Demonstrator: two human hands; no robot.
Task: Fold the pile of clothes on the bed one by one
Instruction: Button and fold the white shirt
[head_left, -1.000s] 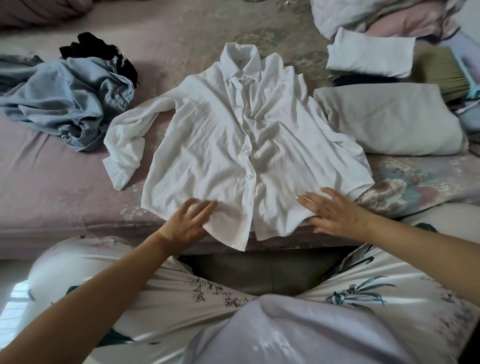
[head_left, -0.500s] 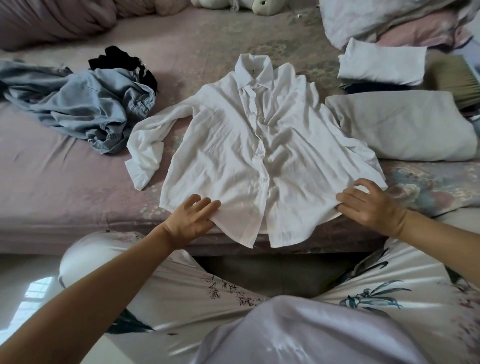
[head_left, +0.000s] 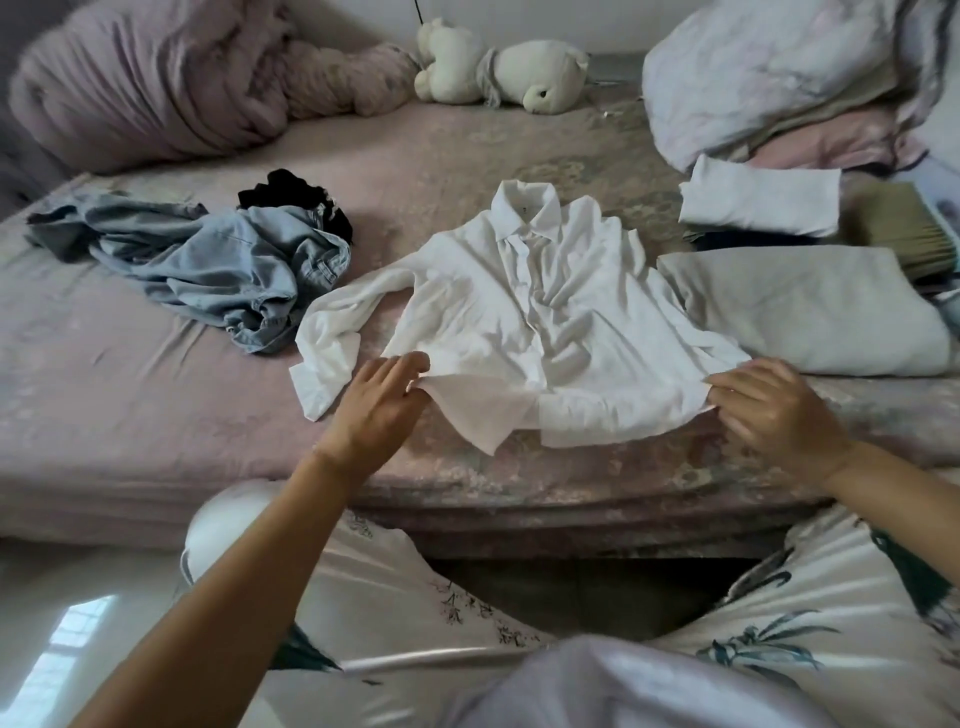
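Left hand (head_left: 382, 402) and right hand (head_left: 769, 408) now pinch the white shirt (head_left: 540, 322) hem, lifted since 0.5 s ago; first fold starting near bed (head_left: 130, 415) front edge.

We count one white shirt (head_left: 540, 332) spread flat on the bed (head_left: 130, 415), and two unfolded garments heaped beside it: one pale blue denim piece (head_left: 218, 260) and one black piece (head_left: 291, 195). We see two folded items, a white one (head_left: 758, 200) and a larger cream one (head_left: 810, 306). There is one plush bear (head_left: 498, 70), one rolled pink quilt (head_left: 145, 88), and two hands, left (head_left: 376, 408) and right (head_left: 774, 410).
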